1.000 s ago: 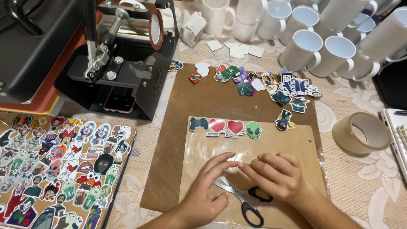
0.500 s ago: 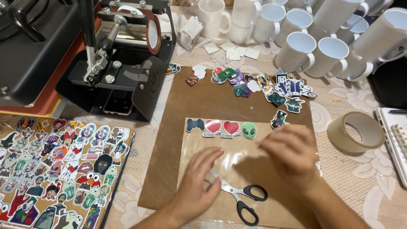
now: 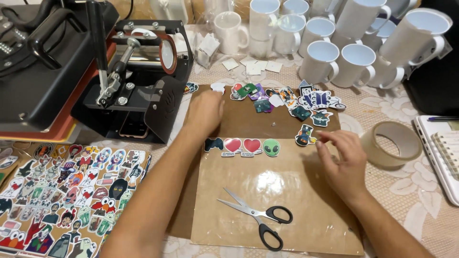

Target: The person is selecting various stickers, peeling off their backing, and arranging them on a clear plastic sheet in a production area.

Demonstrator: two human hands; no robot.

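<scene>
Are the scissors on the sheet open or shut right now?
Open. The scissors lie flat on the clear sheet, blades spread in a narrow V, with neither hand touching them.

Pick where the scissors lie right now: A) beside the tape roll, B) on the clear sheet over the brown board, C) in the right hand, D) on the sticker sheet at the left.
B: the scissors lie open on the clear sheet, with neither hand touching them.

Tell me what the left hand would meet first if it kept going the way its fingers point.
Probably the small white sticker just beyond the left hand, then the white mugs further back; depth is unclear.
</scene>
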